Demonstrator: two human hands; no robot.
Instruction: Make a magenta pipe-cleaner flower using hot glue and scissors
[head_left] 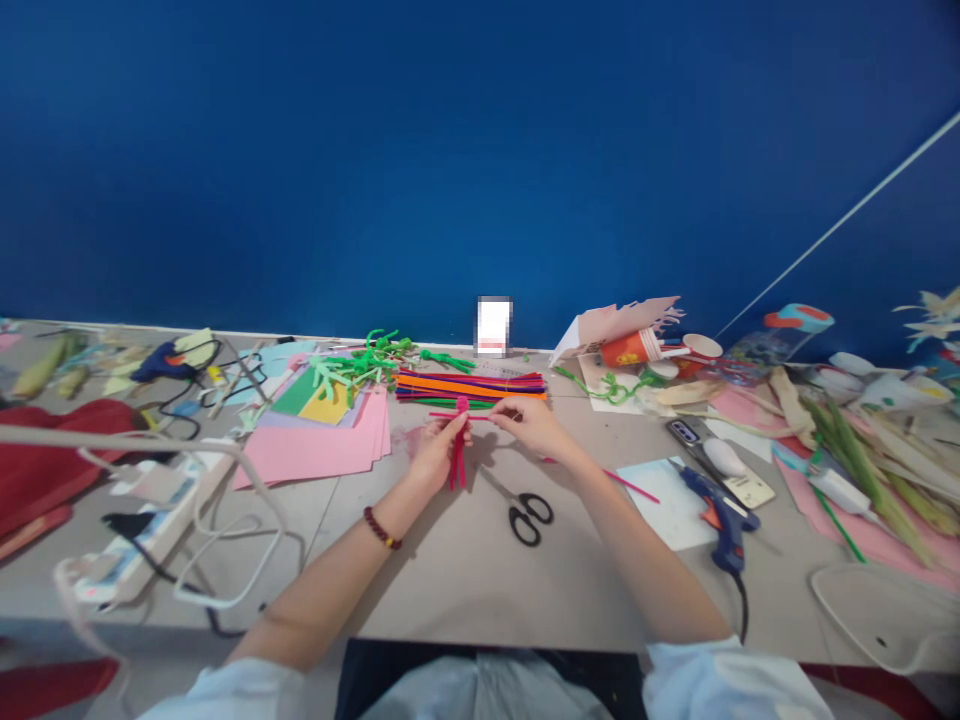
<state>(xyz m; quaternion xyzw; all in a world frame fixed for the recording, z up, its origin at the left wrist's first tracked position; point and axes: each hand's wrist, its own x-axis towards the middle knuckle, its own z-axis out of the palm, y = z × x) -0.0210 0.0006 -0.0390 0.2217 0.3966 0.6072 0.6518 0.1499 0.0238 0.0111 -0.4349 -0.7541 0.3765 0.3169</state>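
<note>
Between thumb and fingers, my left hand (436,452) grips a pink pipe-cleaner figure (459,462) with a round coiled head, side arms and legs hanging down. My right hand (529,422) pinches the end of the figure's arm that points right. Just behind both hands lies a bundle of pipe cleaners (472,386) in orange, purple, red and green. Black-handled scissors (531,518) rest on the table below the hands, blades toward the figure. A loose pink pipe cleaner (634,486) sticks out to the right, partly hidden by my right forearm.
Pink paper sheets (315,445) and green pipe-cleaner pieces (367,362) lie left of the bundle. A blue glue gun (721,520), a phone (686,434) and paper cups (630,350) are on the right. A power strip (154,530) with tangled cables sits at left. A blue wall stands behind.
</note>
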